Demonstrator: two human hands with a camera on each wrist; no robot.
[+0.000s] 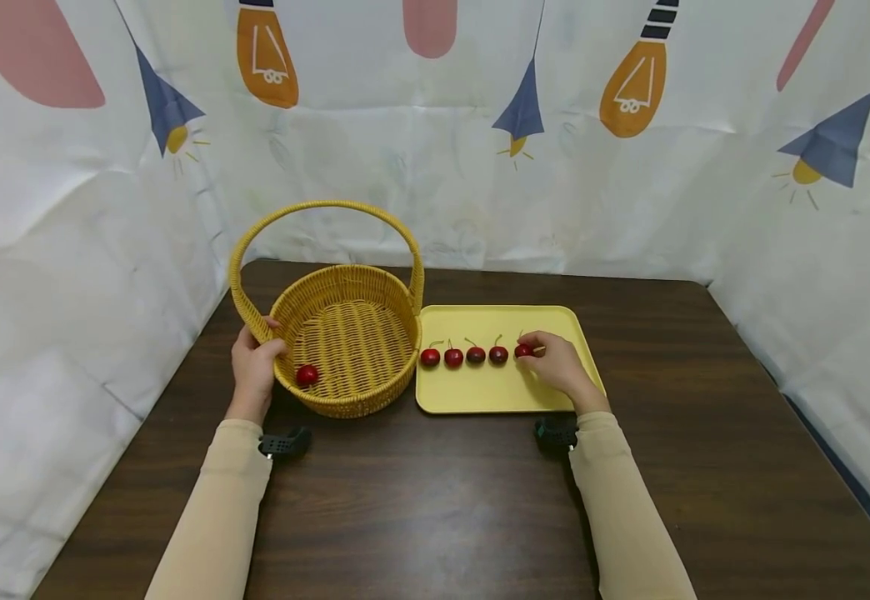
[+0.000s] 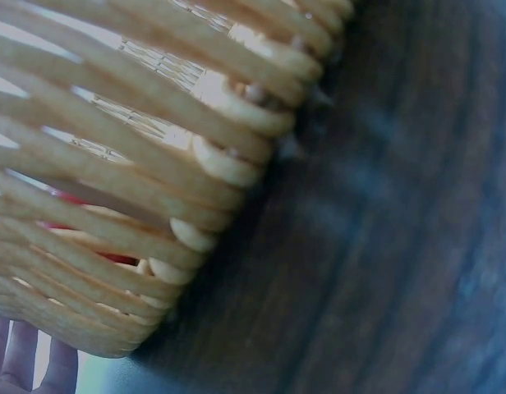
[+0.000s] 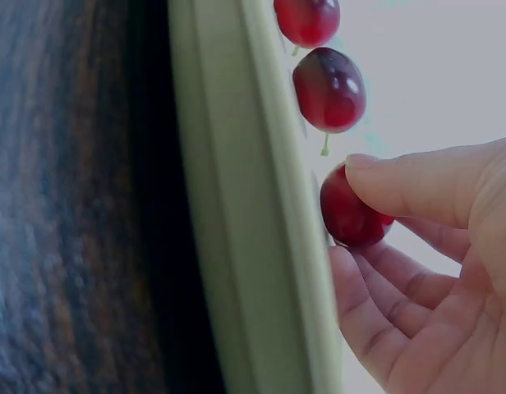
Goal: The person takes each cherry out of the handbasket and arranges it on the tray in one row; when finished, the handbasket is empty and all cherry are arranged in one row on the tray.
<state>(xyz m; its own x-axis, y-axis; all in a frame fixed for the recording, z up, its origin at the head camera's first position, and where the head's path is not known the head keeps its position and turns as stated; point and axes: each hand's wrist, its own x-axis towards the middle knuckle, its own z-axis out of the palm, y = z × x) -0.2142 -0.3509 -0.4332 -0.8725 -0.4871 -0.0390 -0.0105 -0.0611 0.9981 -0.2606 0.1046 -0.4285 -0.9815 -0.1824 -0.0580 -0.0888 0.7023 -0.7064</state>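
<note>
My left hand (image 1: 252, 371) grips the yellow wicker basket (image 1: 356, 403) at its left rim, by the foot of the tall handle. Inside the basket lies one red cherry (image 1: 307, 375), glimpsed through the weave in the left wrist view. To the right of the basket, a yellow tray (image 1: 495, 396) bears a row of dark red cherries with stems. My right hand (image 1: 561, 369) pinches the rightmost cherry (image 3: 351, 209) between thumb and fingers, low over the tray. Another cherry (image 3: 329, 90) sits beside it in the right wrist view.
Both things stand on a dark brown wooden table (image 1: 420, 508), the basket almost touching the tray's left edge. A white curtain (image 1: 435, 183) printed with lamps hangs behind the table and along its sides.
</note>
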